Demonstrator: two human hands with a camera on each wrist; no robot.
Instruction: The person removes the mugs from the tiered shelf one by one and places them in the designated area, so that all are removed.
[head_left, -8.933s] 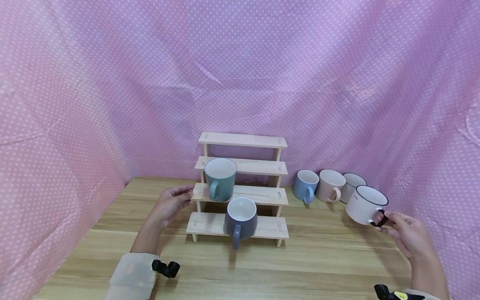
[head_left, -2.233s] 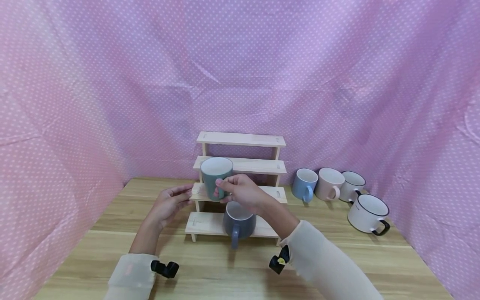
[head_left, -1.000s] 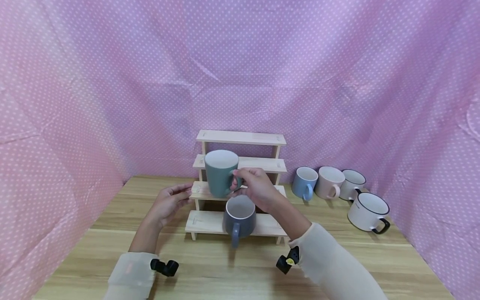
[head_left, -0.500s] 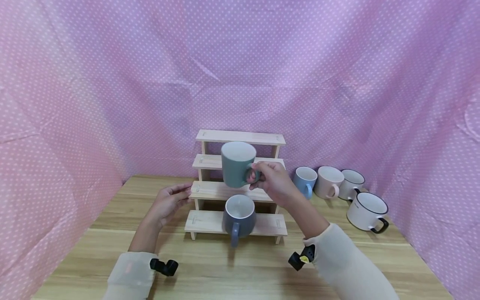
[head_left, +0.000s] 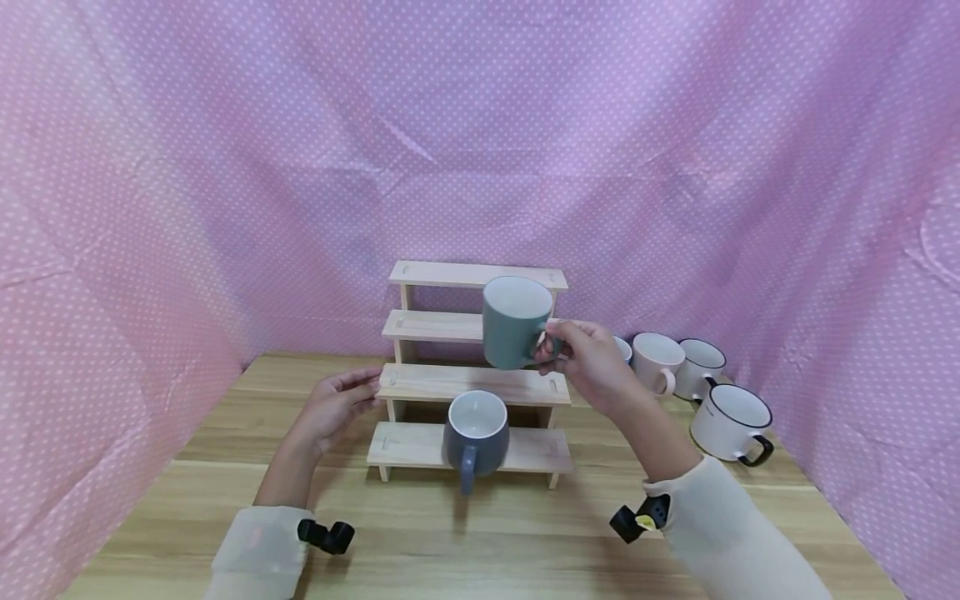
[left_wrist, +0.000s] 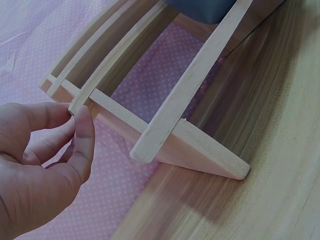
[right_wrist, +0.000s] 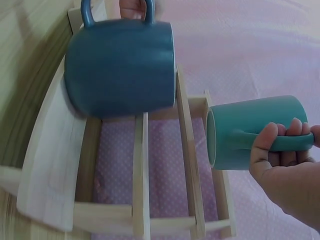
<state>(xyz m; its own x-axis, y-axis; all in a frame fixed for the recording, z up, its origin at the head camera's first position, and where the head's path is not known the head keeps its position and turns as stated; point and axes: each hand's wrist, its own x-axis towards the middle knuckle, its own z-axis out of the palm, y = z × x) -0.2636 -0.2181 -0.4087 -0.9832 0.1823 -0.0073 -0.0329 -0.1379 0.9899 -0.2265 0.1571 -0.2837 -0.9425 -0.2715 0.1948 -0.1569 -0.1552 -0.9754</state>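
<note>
My right hand (head_left: pixel 592 358) grips the handle of a green mug (head_left: pixel 512 329), holding it upright in the air before the upper right of a stepped wooden shelf rack (head_left: pixel 427 382). In the right wrist view, the fingers go through the handle of the green mug (right_wrist: pixel 265 112). My left hand (head_left: pixel 337 408) is at the rack's left side. The left wrist view shows its thumb and fingers pinching the end of a rack board (left_wrist: pixel 82 100). A grey-blue mug (head_left: pixel 476 442) stands on the lowest tier, handle toward me.
To the right on the wooden table (head_left: pixel 525 542) stand a pink mug (head_left: pixel 657 360), a white mug (head_left: pixel 700 367) behind and a white mug with black handle (head_left: pixel 727 421) in front. A blue mug (head_left: pixel 624 350) is mostly hidden by my right hand. A pink dotted cloth (head_left: pixel 480 150) surrounds the table.
My right hand has set down the black-handled white mug, then lifted the green mug off the third-highest tier and moved it up and right. My left hand has stayed at the rack.
</note>
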